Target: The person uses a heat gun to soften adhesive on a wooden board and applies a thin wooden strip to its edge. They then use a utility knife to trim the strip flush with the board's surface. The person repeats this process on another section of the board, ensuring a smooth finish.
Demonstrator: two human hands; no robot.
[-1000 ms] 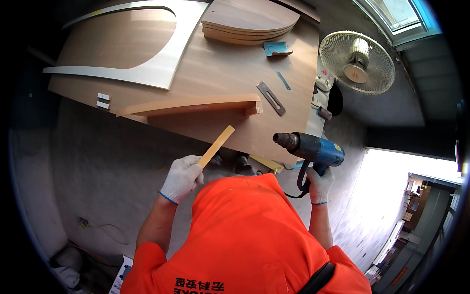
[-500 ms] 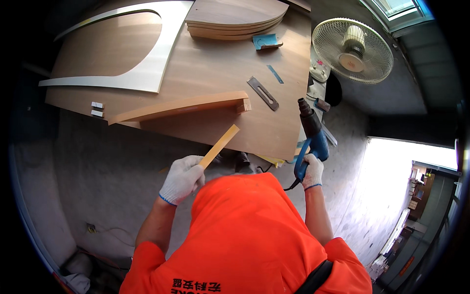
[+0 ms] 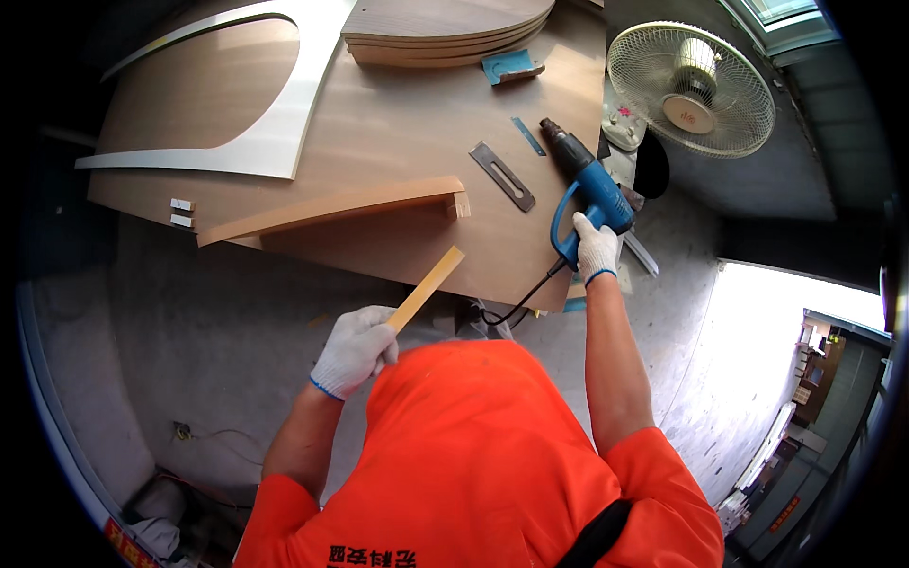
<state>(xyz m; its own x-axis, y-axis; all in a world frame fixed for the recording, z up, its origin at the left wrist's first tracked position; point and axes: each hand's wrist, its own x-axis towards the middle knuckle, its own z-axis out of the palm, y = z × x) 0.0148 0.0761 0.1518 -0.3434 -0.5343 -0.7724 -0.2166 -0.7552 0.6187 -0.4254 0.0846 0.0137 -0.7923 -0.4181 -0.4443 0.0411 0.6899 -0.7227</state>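
Note:
My left hand (image 3: 356, 350), in a white knit glove, is closed on one end of a thin tan strip (image 3: 426, 289). The strip's free end points up and to the right, close to the table's front edge. My gloved right hand (image 3: 597, 248) grips the handle of a blue heat gun (image 3: 595, 189) over the right side of the table. Its dark nozzle points toward the far left, and a black cord hangs from its handle. Left of the gun lies a slotted metal blade (image 3: 503, 177). A long curved wooden piece (image 3: 331, 210) rests along the front edge.
On the wooden table (image 3: 398, 123) lie a white curved frame (image 3: 301, 114), stacked curved boards (image 3: 445, 33), a blue sanding pad (image 3: 508, 68), a thin blue strip (image 3: 527, 136) and small white blocks (image 3: 182, 212). A standing fan (image 3: 691, 90) is at the far right.
My right hand has moved forward over the table with the heat gun, whose nozzle has swung to the left. The left hand and its strip have barely moved.

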